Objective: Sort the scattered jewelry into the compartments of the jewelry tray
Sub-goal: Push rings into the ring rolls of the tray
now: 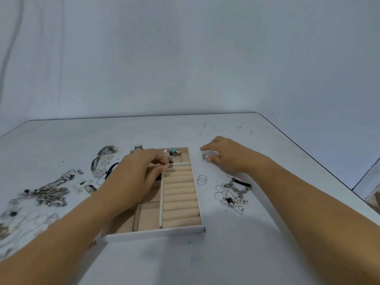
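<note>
Forearms enter from the near edge of the table, one on each side of the jewelry tray.

**Left side.** The left forearm crosses above the tray's near-left compartments. If it drops, it can press on the near wall and tip or shift the tray. The left hand pinches a small ring between thumb and forefinger at the far end of the ring rolls. A loose pinch can let this ring fall into the open compartment beside the rolls instead of a slot.

**Right side.** The right forearm passes close beside the chain pile, so a low sweep inward can drag or tangle it. Two thin hoops lie just beside the tray's right wall and are easily knocked.

**Right hand.** The right hand curls over a loose ring on the table, forefinger and thumb on either side of it. Whether they touch it cannot be determined. A glancing touch can flick it away.

**Clearances.** Bare table lies beyond and to the right of the right hand, with the right table edge well apart. The chain heap crowds the left. The far compartment already holds pieces.
</note>
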A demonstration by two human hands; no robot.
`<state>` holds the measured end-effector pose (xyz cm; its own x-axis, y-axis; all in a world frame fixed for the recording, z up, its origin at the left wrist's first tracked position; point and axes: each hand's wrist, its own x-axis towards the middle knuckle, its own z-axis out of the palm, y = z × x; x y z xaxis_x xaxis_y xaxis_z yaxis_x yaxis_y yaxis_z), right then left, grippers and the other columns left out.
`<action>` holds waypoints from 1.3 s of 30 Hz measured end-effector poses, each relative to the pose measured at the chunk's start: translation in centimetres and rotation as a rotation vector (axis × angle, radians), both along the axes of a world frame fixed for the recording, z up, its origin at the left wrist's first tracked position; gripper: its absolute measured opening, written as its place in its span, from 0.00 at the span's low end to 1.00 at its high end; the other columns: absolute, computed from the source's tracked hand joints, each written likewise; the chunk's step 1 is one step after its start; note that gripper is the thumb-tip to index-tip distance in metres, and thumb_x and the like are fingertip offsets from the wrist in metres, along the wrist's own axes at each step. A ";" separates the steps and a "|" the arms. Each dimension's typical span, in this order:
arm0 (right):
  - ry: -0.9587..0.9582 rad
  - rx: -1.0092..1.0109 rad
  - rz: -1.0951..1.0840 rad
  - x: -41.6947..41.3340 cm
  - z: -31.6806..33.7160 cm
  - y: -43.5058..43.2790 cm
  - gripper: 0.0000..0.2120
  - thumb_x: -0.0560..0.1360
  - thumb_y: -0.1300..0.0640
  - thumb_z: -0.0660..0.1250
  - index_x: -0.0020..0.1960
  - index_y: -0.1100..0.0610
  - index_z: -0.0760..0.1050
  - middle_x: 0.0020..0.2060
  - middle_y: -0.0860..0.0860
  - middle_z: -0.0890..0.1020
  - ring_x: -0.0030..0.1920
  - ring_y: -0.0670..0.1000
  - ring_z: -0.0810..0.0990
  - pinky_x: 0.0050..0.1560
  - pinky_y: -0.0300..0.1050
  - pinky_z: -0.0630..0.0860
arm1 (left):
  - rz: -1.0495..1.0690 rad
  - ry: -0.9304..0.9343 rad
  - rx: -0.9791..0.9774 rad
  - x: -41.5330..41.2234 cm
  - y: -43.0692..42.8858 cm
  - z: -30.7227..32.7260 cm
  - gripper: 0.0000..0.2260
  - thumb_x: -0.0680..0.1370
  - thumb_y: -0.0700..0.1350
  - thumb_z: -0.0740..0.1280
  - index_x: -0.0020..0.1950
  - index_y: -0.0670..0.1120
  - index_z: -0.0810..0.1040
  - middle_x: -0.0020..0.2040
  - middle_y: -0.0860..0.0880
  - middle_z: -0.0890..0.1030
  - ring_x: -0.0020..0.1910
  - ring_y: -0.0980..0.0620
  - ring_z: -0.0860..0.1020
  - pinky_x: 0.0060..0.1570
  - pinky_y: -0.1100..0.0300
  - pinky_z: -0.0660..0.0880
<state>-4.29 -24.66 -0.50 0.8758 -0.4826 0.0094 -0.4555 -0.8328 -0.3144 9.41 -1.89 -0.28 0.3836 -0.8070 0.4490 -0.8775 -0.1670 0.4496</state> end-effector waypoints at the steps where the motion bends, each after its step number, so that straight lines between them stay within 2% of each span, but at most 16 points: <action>1: 0.005 -0.003 0.011 0.2 -0.1 -0.1 0.17 0.78 0.50 0.62 0.67 0.45 0.71 0.66 0.49 0.70 0.65 0.53 0.69 0.67 0.54 0.66 | 0.013 0.004 0.001 0.1 0.0 -0.2 0.06 0.76 0.45 0.67 0.50 0.55 0.78 0.44 0.60 0.78 0.43 0.61 0.74 0.42 0.66 0.68; 4: -0.001 -0.015 0.037 0.6 -0.1 0.0 0.12 0.78 0.53 0.63 0.61 0.48 0.76 0.60 0.48 0.74 0.61 0.52 0.72 0.63 0.48 0.68 | 0.017 -0.043 -0.004 0.2 0.0 -0.6 0.05 0.76 0.45 0.67 0.51 0.53 0.79 0.47 0.56 0.79 0.46 0.56 0.74 0.44 0.66 0.68; 6: -0.018 -0.007 0.018 0.8 0.1 0.2 0.09 0.78 0.55 0.63 0.56 0.51 0.77 0.54 0.47 0.75 0.56 0.50 0.75 0.54 0.42 0.70 | 0.016 -0.062 -0.009 0.3 0.0 -0.7 0.05 0.76 0.45 0.67 0.52 0.52 0.79 0.47 0.56 0.79 0.46 0.56 0.73 0.44 0.71 0.66; 8: -0.042 -0.026 -0.001 0.8 0.3 0.5 0.07 0.77 0.55 0.65 0.54 0.54 0.76 0.51 0.47 0.75 0.51 0.49 0.74 0.49 0.40 0.68 | 0.021 -0.059 -0.018 0.3 0.1 -0.7 0.06 0.76 0.45 0.67 0.52 0.52 0.79 0.47 0.57 0.78 0.46 0.57 0.72 0.44 0.72 0.66; 13: -0.109 -0.138 0.000 0.4 0.6 2.0 0.09 0.75 0.54 0.67 0.54 0.55 0.76 0.49 0.48 0.74 0.46 0.47 0.72 0.45 0.40 0.68 | 0.044 -0.042 -0.021 0.5 0.3 -0.8 0.05 0.76 0.47 0.67 0.52 0.53 0.78 0.48 0.56 0.79 0.50 0.55 0.74 0.47 0.60 0.69; 17: -0.317 -0.096 -0.008 -0.2 1.4 3.8 0.07 0.72 0.56 0.69 0.49 0.54 0.77 0.39 0.44 0.76 0.37 0.41 0.73 0.41 0.38 0.70 | 0.031 -0.022 -0.027 0.3 0.1 -0.6 0.06 0.77 0.45 0.67 0.53 0.51 0.79 0.47 0.57 0.79 0.50 0.56 0.75 0.49 0.61 0.69; 19: -0.412 -0.035 -0.035 -0.5 2.0 4.9 0.06 0.71 0.57 0.69 0.47 0.55 0.76 0.36 0.44 0.77 0.36 0.43 0.76 0.39 0.38 0.73 | 0.017 -0.021 -0.030 0.2 0.0 -0.6 0.06 0.76 0.45 0.67 0.52 0.50 0.80 0.47 0.56 0.80 0.50 0.55 0.75 0.49 0.61 0.69; 26: -0.523 0.084 -0.018 -1.2 1.2 6.9 0.05 0.74 0.59 0.68 0.48 0.51 0.79 0.38 0.45 0.81 0.40 0.42 0.79 0.42 0.34 0.75 | 0.004 0.028 -0.046 0.1 0.0 -0.5 0.04 0.76 0.44 0.69 0.50 0.50 0.81 0.43 0.57 0.79 0.46 0.56 0.77 0.45 0.65 0.69; 29: -0.542 0.154 -0.020 -1.2 0.5 6.9 0.05 0.73 0.58 0.70 0.49 0.52 0.81 0.38 0.41 0.82 0.41 0.38 0.79 0.43 0.30 0.74 | 0.001 0.079 -0.036 0.2 -0.2 -0.5 0.04 0.75 0.45 0.69 0.48 0.52 0.81 0.42 0.58 0.80 0.45 0.61 0.77 0.44 0.74 0.68; 34: -0.640 0.210 -0.006 -1.2 0.1 7.1 0.06 0.71 0.59 0.74 0.48 0.53 0.83 0.37 0.40 0.82 0.38 0.36 0.79 0.42 0.27 0.72 | 0.004 0.149 -0.045 0.4 -0.6 -0.5 0.04 0.74 0.46 0.71 0.45 0.56 0.81 0.41 0.63 0.79 0.45 0.67 0.76 0.44 0.74 0.68; 37: -0.664 0.268 0.014 -1.0 0.0 7.1 0.07 0.71 0.61 0.73 0.49 0.55 0.82 0.36 0.40 0.82 0.38 0.36 0.81 0.45 0.28 0.75 | 0.005 0.150 -0.031 0.6 -0.8 -0.6 0.03 0.74 0.47 0.72 0.45 0.56 0.82 0.39 0.63 0.80 0.42 0.67 0.77 0.40 0.77 0.68; 39: -0.649 0.262 0.026 -0.9 -0.2 7.0 0.07 0.72 0.61 0.73 0.50 0.55 0.82 0.37 0.42 0.83 0.40 0.38 0.82 0.48 0.33 0.77 | 0.004 0.140 -0.012 0.7 -1.0 -0.7 0.03 0.74 0.47 0.71 0.45 0.55 0.83 0.40 0.61 0.81 0.41 0.65 0.77 0.41 0.75 0.69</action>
